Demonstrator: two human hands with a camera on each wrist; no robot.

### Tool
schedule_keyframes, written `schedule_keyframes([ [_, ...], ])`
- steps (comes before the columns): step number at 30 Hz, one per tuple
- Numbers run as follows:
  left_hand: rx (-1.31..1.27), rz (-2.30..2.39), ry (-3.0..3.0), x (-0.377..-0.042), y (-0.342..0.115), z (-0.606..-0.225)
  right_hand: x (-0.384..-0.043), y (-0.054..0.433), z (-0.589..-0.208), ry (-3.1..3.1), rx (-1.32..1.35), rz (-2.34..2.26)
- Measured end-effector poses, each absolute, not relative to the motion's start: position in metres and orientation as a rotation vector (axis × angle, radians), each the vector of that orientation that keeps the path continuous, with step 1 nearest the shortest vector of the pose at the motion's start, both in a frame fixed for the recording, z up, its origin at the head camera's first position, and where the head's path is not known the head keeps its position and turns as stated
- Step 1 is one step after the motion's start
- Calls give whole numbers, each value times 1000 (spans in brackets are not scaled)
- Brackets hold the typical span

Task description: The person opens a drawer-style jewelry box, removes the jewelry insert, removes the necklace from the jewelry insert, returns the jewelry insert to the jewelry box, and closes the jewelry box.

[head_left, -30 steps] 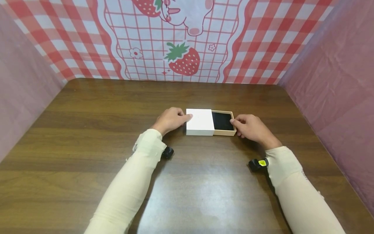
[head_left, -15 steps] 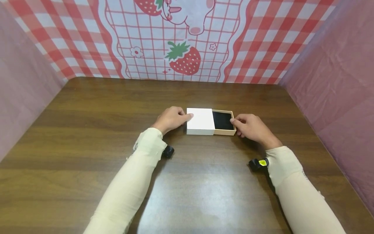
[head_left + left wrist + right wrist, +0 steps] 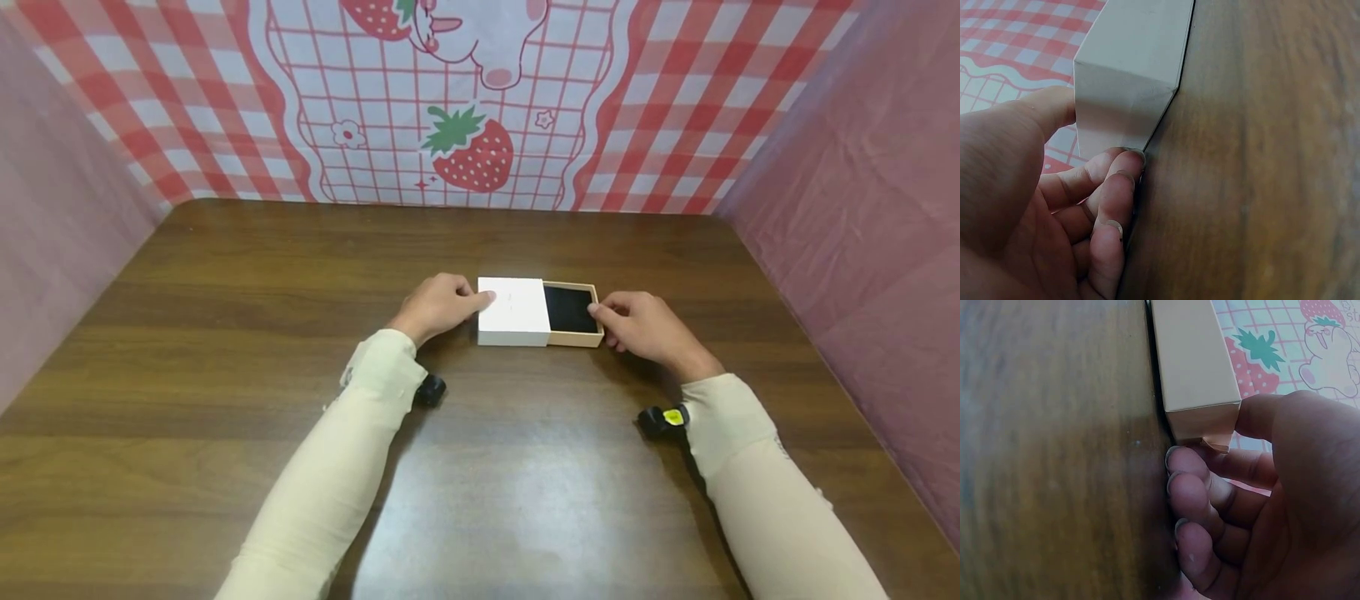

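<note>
A white box sleeve [image 3: 514, 310] lies on the table, with a tan drawer [image 3: 576, 340] sticking out of its right side. Something flat and black [image 3: 570, 310] fills the visible part of the drawer. My left hand [image 3: 438, 307] holds the sleeve's left end, thumb on the top and fingers curled low against the end wall, as the left wrist view shows. At the other end, my right hand [image 3: 645, 327] pinches the drawer's outer wall, thumb over the rim. In the right wrist view, a small folded flap [image 3: 1213, 445] shows at the drawer's end beside the fingers.
The brown wooden table [image 3: 480, 467] spreads around the box. Behind it hangs a checkered cloth [image 3: 472, 100] with strawberry prints. Pink curtains [image 3: 855, 167] flank both sides. Each wrist carries a small black device [image 3: 660, 421].
The drawer has slid very slightly left into the sleeve, the right hand moving with it. The left hand keeps its place on the sleeve.
</note>
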State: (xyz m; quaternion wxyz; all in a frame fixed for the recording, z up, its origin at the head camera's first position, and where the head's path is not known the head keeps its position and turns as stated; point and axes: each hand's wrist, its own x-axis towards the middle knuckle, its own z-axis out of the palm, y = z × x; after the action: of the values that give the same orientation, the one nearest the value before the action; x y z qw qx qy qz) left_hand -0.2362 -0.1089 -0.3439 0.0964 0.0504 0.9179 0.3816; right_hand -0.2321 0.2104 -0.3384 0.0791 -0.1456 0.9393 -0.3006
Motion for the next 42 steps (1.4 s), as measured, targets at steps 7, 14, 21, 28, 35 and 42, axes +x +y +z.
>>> schedule_keyframes([
  [7,142,1141,2719,-236,-109,-345,-232,209,-338,2817,-450,-881],
  [14,142,1141,2718,-237,-109,-345,-231,209,-338,2821,-453,-873],
  [21,155,1138,2721,-237,-109,-345,-231,210,-338,2817,-455,-875],
  [28,157,1137,2722,-236,-110,-344,-231,209,-337,2801,-461,-881],
  [35,161,1130,2726,-236,-109,-345,-231,208,-337,2797,-481,-912],
  [42,143,1131,2718,-236,-108,-345,-230,209,-337,2793,-486,-906],
])
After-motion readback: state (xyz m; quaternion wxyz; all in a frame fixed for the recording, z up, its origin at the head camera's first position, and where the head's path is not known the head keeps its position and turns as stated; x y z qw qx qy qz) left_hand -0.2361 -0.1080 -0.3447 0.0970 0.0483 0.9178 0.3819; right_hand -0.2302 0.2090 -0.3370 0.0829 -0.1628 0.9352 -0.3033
